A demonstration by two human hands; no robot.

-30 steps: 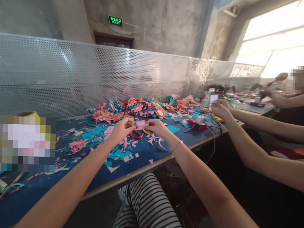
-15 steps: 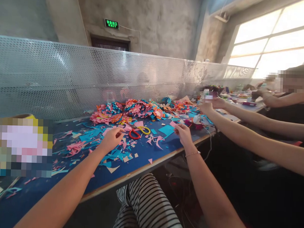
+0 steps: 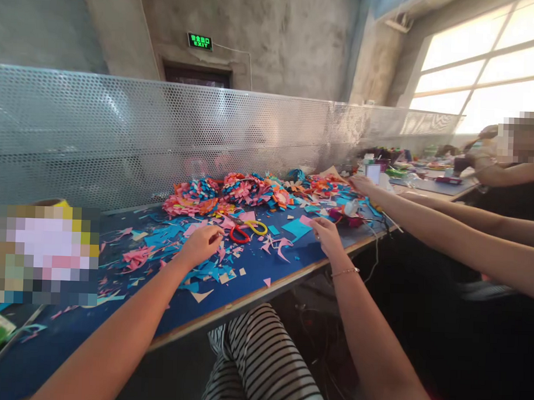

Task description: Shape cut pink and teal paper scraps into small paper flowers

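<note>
My left hand (image 3: 202, 244) rests curled on the blue table (image 3: 246, 281) among pink and blue paper scraps, just left of scissors (image 3: 244, 229) with one red and one yellow handle. Its fingertips are hidden from me. My right hand (image 3: 329, 237) lies further right near the table's front edge, with its fingers pinched on a small pink paper piece (image 3: 306, 220). The two hands are well apart, with the scissors lying between them.
Finished paper flowers (image 3: 232, 193) in pink, orange and blue lie along a perforated metal screen (image 3: 164, 132). A co-worker's arms (image 3: 424, 223) reach in from the right toward a white tool (image 3: 352, 209) and its cable. A blurred box (image 3: 41, 253) stands at the left.
One second ago both hands held the pink piece together above the scissors. My right hand has carried it to the right, and my left hand has dropped onto the scraps.
</note>
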